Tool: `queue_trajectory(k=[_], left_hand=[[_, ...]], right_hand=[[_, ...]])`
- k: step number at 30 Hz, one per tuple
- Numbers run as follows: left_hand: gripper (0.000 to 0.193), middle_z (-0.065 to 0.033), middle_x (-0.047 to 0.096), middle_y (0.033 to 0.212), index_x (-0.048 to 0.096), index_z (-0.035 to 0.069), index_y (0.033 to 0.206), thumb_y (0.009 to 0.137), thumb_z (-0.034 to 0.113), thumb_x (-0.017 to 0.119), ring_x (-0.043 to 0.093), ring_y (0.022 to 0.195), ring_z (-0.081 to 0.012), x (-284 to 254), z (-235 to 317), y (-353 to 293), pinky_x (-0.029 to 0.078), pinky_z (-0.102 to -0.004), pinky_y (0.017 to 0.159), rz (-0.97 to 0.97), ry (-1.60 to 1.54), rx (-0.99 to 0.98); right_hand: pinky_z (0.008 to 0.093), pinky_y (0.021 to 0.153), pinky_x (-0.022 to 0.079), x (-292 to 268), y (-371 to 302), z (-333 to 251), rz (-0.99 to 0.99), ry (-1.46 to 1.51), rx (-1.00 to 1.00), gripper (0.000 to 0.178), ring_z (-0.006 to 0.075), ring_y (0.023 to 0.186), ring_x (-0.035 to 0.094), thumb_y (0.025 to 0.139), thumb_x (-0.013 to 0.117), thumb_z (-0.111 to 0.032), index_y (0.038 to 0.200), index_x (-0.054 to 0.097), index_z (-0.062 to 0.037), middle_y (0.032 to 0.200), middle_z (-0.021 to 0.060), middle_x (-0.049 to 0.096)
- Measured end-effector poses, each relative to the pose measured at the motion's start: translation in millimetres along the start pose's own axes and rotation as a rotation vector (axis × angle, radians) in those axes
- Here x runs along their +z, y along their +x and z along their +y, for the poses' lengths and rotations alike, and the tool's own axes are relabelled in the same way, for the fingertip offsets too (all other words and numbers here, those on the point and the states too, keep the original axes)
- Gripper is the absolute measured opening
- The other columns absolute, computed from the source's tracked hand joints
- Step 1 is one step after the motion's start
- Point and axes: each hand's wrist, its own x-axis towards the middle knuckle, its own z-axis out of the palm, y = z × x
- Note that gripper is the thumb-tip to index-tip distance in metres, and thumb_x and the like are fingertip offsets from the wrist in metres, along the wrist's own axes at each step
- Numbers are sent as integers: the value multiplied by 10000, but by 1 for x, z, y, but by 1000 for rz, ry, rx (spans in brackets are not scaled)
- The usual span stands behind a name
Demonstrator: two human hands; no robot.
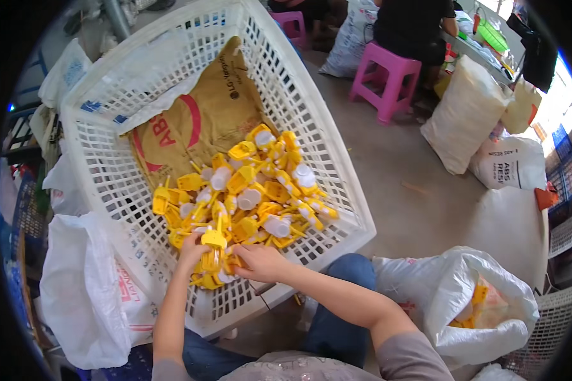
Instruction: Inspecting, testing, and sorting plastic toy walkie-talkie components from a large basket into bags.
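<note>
Both hands meet at the near edge of a heap of yellow and white plastic parts (248,193): the left hand (192,252) pinches one yellow part (213,239), the right hand (258,261) closes on others. The heap lies in a white lattice basket (102,171) over a brown paper sack (197,124). A white bag (454,305) sits right.

Basket wall (337,190) and yellow parts (248,197) hem the hands (229,257).

Person's wearing a greyish-mauve short-sleeved top with some small sparkly decoration near the neckline, plus blue jeans. Both forearms are bare all the way down, and the hands (194,253) (257,262) are bare too, no gloves.
</note>
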Motion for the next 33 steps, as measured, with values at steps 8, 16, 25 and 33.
queue_trajectory(k=[8, 16, 25, 33], left_hand=[[340, -105, 570, 1083, 494, 26, 1141, 818, 128, 468, 573, 979, -222, 61, 59, -74, 468, -362, 852, -337, -1468, -136], [354, -77, 590, 1057, 502, 85, 1139, 921, 358, 445, 595, 933, -196, 73, 68, -72, 504, -350, 782, -368, -1486, -280], [331, -63, 575, 1074, 482, 89, 1161, 935, 322, 420, 580, 963, -193, 95, 68, -80, 490, -341, 810, -178, -1488, -359], [437, -64, 523, 1165, 427, 88, 1217, 953, 402, 279, 518, 1070, -201, 117, 71, -86, 420, -369, 914, -8, -1632, -227]], right_hand=[[450, 644, 464, -4, -2, 11, 243, 146, 155, 299, 353, 759, 586, 776, 505, -303, 921, 534, -43, 785, 184, 601], [421, 534, 474, -2, -4, 1, 284, -23, 98, 244, 314, 605, 599, 784, 508, -298, 738, 578, -69, 649, 125, 609], [406, 481, 463, 17, -5, 10, 326, -188, 158, 212, 304, 529, 592, 789, 520, -239, 688, 552, -55, 566, 139, 584], [372, 466, 449, 9, -8, 8, 506, -217, 11, 168, 261, 530, 582, 741, 576, -189, 656, 501, -64, 542, 104, 562]])
